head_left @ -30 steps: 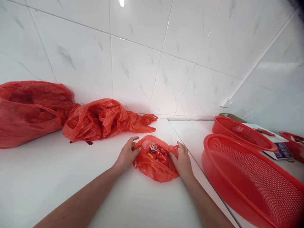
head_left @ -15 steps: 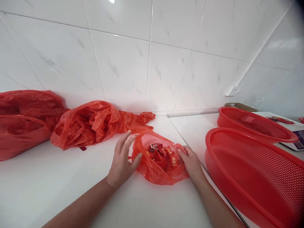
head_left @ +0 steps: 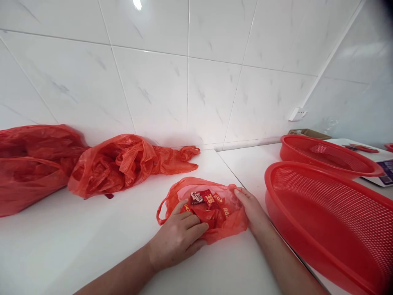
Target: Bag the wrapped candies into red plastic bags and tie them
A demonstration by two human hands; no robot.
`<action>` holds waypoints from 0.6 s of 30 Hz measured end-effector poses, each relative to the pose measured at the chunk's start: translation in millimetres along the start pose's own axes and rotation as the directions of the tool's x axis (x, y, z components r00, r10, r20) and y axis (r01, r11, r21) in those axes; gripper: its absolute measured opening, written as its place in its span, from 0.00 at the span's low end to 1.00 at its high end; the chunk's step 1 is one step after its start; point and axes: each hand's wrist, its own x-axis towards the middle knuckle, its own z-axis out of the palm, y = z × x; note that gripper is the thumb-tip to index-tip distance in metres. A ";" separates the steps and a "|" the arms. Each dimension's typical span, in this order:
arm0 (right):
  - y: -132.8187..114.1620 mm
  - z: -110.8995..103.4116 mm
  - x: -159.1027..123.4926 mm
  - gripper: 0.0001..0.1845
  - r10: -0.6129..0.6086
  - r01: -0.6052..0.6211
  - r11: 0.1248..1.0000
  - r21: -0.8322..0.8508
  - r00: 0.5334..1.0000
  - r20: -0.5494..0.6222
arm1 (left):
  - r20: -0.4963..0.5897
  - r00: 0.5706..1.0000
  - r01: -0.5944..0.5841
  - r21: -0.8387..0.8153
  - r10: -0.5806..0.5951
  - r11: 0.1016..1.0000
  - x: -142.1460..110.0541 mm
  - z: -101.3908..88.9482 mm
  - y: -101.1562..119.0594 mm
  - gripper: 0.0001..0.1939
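Observation:
A thin red plastic bag (head_left: 184, 183) lies on the white counter with its mouth open upward. Inside are several small red packets (head_left: 210, 198) with yellow and white print. My right hand (head_left: 251, 207) pinches the bag's right edge between thumb and fingers. Over the near-left rim lies my left hand (head_left: 178, 237), its fingers apart and reaching among the packets, the thumb outside the rim. Nothing shows lifted in it; its fingertips partly cover the contents. One loop handle of the bag sticks out at the left, beyond my fingers.
Along the tiled wall sit a crumpled red bag (head_left: 107, 164) and a bigger red bag (head_left: 33, 168). To the right stand a large red perforated basket (head_left: 307, 217) and another red basket (head_left: 325, 153). Behind them are a white scale (head_left: 353, 147) and a cardboard box (head_left: 310, 133).
My left hand has moved from beside the bag's left rim down and right, its fingers now over the packets. The bag's left side has spread out; my right hand keeps its hold.

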 end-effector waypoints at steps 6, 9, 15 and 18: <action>0.4 1.1 -3.1 0.13 0.039 -0.041 0.999 0.024 0.995 0.097 | 0.096 0.995 0.020 -0.118 -0.009 0.993 -0.2 3.0 -3.5 0.21; -1.1 2.4 -4.4 0.14 0.044 -0.042 0.999 -0.012 0.991 0.125 | 0.208 0.974 0.119 -0.114 -0.094 0.986 -0.4 5.3 -5.4 0.26; -3.9 3.9 -4.9 0.18 0.048 -0.042 0.997 -0.061 0.993 0.104 | 0.201 0.972 0.148 -0.101 -0.126 0.984 0.9 4.0 -2.8 0.18; -4.5 4.9 -5.4 0.20 0.053 -0.044 0.994 -0.100 0.994 0.095 | 0.139 0.986 0.096 -0.037 -0.090 0.995 3.2 -0.5 0.3 0.24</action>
